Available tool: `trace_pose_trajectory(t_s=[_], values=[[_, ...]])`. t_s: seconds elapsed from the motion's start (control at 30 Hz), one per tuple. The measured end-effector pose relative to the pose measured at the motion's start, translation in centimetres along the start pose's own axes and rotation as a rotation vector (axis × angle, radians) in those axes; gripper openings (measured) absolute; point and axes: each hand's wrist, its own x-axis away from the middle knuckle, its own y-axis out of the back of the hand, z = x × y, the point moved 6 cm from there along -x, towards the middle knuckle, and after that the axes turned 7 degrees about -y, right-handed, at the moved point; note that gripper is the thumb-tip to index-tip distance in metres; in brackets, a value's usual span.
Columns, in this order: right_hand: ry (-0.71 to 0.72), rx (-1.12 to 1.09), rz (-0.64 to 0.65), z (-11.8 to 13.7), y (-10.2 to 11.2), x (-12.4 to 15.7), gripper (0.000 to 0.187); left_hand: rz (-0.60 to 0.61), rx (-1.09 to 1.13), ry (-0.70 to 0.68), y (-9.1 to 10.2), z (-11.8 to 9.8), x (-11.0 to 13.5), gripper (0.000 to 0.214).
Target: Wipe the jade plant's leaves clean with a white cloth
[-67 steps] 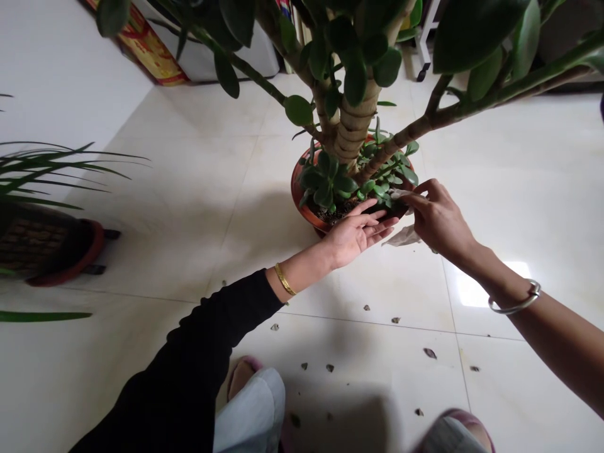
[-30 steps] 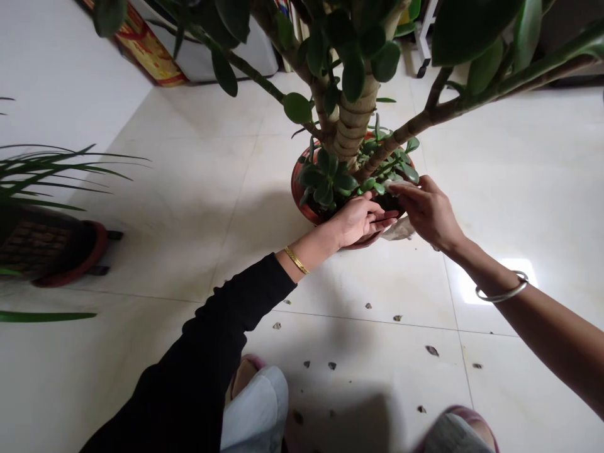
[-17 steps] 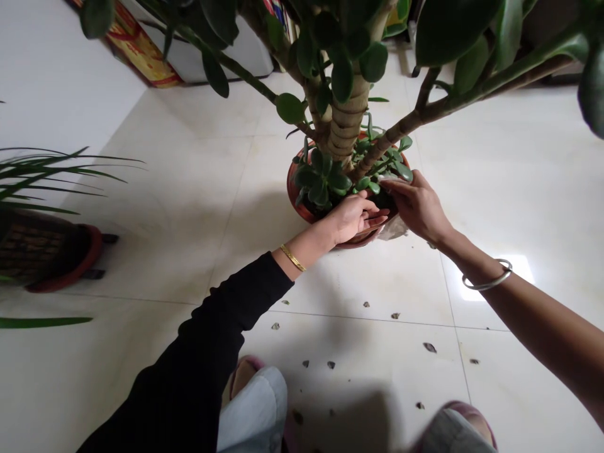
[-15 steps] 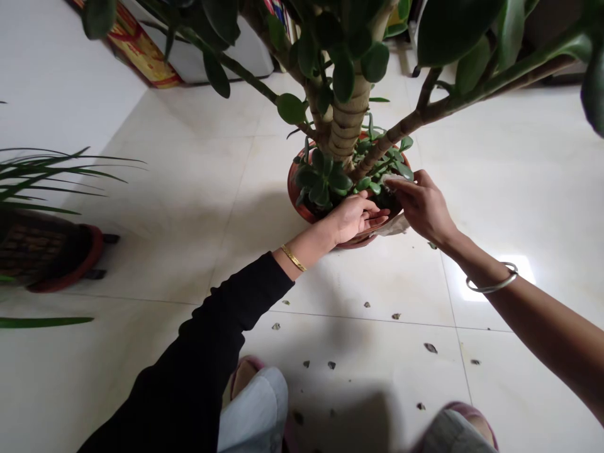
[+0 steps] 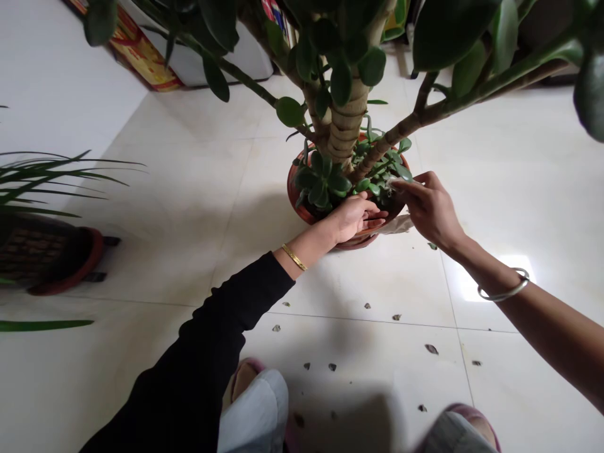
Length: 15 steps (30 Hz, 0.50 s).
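Observation:
A jade plant with a thick ringed trunk point(image 5: 346, 123) grows from a red-brown pot point(image 5: 302, 204) on the white tiled floor. My left hand point(image 5: 353, 217) lies cupped on the pot's near rim, palm up, fingers loosely curled, with nothing visible in it. My right hand point(image 5: 427, 207) pinches a pale cloth point(image 5: 397, 221) against the small green leaves point(image 5: 394, 170) at the pot's right side. The cloth hangs down below that hand. Dark soil shows between both hands.
A second potted plant with long thin leaves sits in a dark pot point(image 5: 51, 255) at the left. Dry leaf bits point(image 5: 429, 348) lie scattered on the floor tiles near my knees point(image 5: 257, 409). Boxes point(image 5: 141, 50) stand against the far wall. Branches overhang the top.
My left hand moved forward from beside the pot onto its rim and curled. My right hand with the cloth shifted slightly up onto the small leaves.

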Motion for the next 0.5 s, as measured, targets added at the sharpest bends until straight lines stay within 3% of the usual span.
trace_pose_trajectory(t_s=[0.17, 0.5], values=[[0.082, 0.041, 0.024, 0.9, -0.1, 1.7, 0.039, -0.016, -0.208, -0.081, -0.2, -0.6, 0.0, 0.022], [0.161, 0.198, 0.054, 1.2, -0.7, 1.6, 0.042, -0.065, -0.363, -0.155, -0.1, -0.6, -0.8, 0.029]])
